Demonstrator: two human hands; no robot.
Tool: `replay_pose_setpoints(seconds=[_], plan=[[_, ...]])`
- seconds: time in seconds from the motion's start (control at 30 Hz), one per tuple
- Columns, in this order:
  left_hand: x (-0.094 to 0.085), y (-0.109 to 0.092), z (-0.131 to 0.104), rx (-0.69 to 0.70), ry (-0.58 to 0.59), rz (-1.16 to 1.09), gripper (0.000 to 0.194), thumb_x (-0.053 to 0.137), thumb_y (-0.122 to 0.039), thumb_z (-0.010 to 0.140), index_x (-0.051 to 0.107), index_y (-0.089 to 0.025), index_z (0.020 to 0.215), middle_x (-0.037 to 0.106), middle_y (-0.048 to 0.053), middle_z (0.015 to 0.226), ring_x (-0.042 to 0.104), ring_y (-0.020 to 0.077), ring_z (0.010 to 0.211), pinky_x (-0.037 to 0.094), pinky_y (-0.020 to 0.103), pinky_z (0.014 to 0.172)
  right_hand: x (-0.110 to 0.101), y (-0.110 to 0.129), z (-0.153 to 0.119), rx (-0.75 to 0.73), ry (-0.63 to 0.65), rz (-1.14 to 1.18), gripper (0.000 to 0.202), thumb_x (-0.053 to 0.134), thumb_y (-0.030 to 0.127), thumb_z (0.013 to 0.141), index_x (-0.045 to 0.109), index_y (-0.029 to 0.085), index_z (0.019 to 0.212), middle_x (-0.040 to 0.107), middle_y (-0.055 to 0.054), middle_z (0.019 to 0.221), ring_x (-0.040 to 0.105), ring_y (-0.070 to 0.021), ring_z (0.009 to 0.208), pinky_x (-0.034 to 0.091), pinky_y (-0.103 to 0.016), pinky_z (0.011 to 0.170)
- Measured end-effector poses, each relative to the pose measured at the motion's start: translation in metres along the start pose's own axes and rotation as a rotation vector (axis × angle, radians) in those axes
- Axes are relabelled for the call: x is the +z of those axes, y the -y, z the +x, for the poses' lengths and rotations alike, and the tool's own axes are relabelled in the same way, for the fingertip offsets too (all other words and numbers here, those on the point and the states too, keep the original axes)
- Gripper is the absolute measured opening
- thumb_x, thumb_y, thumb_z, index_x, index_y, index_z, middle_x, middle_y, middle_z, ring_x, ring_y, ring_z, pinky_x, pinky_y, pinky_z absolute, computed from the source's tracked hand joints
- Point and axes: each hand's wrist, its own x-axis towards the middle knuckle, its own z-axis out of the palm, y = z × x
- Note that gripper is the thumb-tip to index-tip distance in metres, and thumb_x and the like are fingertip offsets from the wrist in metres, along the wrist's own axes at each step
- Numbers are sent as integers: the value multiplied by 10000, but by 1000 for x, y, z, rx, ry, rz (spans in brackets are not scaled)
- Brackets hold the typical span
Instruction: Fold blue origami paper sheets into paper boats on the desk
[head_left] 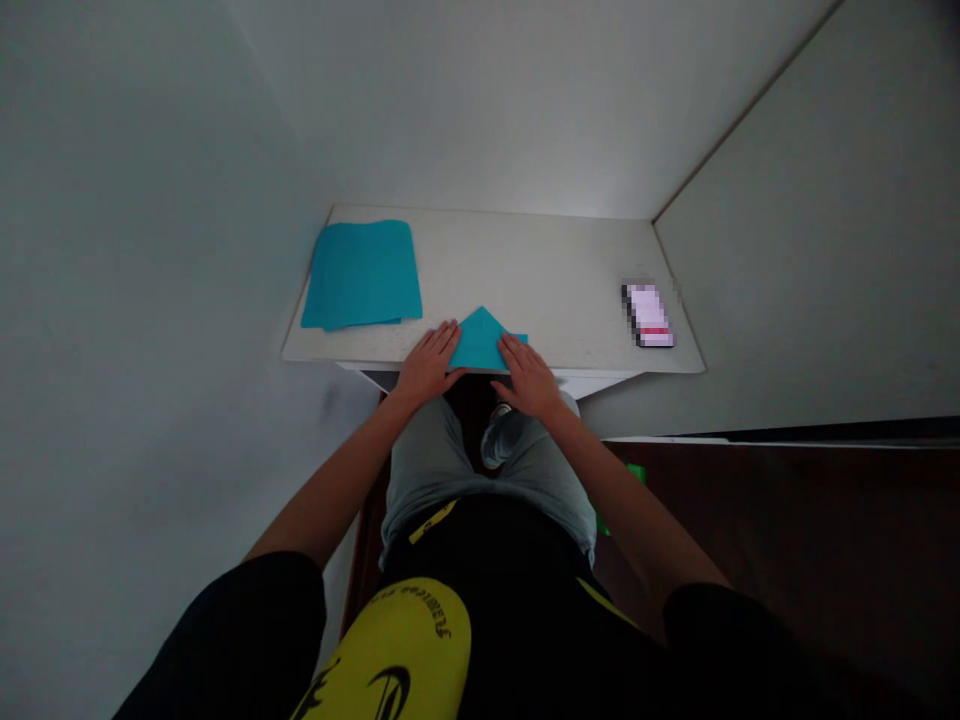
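Note:
A folded sheet of blue paper lies at the front edge of the white table, its top coming to a point. My left hand lies flat on its left side, fingers stretched out. On the right side rests my right hand, also with fingers extended over the paper. A small blue strip of the paper shows beyond the right fingers. Both thumbs reach toward each other below the table's front edge.
A stack of blue paper sheets lies at the left of the white table. A phone, blurred into blocks, lies at the right end. Walls enclose the table at the back and both sides. Something green is on the dark floor.

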Motion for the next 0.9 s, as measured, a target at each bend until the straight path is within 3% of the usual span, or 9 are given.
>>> replay_pose_setpoints(seconds=[0.1, 0.2, 0.27, 0.33, 0.4, 0.5, 0.63, 0.8, 0.9], plan=[[-5, 17, -17, -20, -23, -9, 779, 609, -343, 1059, 393, -120, 1774, 362, 178, 1837, 330, 340, 1732, 267, 548, 1433, -3, -12, -7, -2, -16, 1, 819, 635, 381, 1063, 339, 196, 1803, 412, -147, 1833, 422, -359, 1683, 350, -607, 1382], [-3, 18, -26, -22, -65, -67, 717, 615, -199, 997, 533, -214, 1710, 496, 132, 1773, 420, 326, 1691, 304, 587, 1415, -9, -14, -12, 46, -48, 14, 624, 622, 269, 1042, 574, 223, 1663, 584, -135, 1720, 569, -364, 1544, 440, -593, 1279], [-2, 16, -27, -42, -118, -150, 555, 616, -186, 992, 719, -253, 1533, 661, 112, 1639, 540, 322, 1614, 353, 597, 1385, -18, -13, -13, 91, -85, 41, 448, 627, 228, 1029, 741, 241, 1462, 743, -131, 1533, 651, -365, 1398, 471, -566, 1189], [-6, 17, -23, -97, -163, -270, 309, 637, -308, 1036, 846, -246, 1255, 819, 113, 1393, 707, 334, 1426, 467, 570, 1294, -30, -14, -11, 153, -151, 105, 268, 640, 284, 1051, 815, 248, 1251, 840, -121, 1281, 702, -347, 1236, 479, -529, 1114], [-16, 21, -14, -176, -155, -433, 359, 637, -510, 1061, 856, -225, 1067, 876, 102, 1136, 807, 321, 1151, 590, 492, 1106, -45, -21, -2, 230, -209, 228, 248, 645, 422, 1077, 805, 239, 1127, 843, -97, 1076, 724, -309, 1059, 508, -472, 1016], [-31, 26, 9, -257, -73, -609, 502, 598, -657, 1048, 821, -210, 1008, 850, 64, 951, 784, 265, 892, 598, 380, 856, -60, -37, 20, 311, -200, 401, 353, 651, 572, 1048, 736, 232, 1092, 795, -55, 968, 693, -256, 883, 530, -383, 843], [-37, 19, 36, -374, -50, -297, 411, 707, -572, 1000, 718, -213, 801, 787, 92, 898, 727, 295, 916, 528, 414, 857, -59, -49, 46, 417, -82, 167, 285, 688, 495, 997, 696, 225, 1084, 772, -76, 969, 671, -270, 884, 497, -377, 821], [-22, 5, 41, -478, -111, -151, 247, 828, -402, 947, 712, -209, 1047, 769, 148, 1197, 691, 378, 1203, 486, 506, 1029, -42, -47, 52, 493, -25, -70, 273, 700, 463, 990, 709, 206, 1084, 786, -159, 1107, 699, -343, 1046, 488, -418, 881], [-16, 5, 36, -475, -152, -218, 440, 848, -369, 958, 662, -210, 1325, 767, 117, 1185, 711, 340, 1168, 506, 504, 1057, -37, -50, 48, 495, -93, 61, 447, 712, 453, 983, 673, 192, 1344, 795, -109, 1039, 715, -311, 941, 502, -421, 878]])
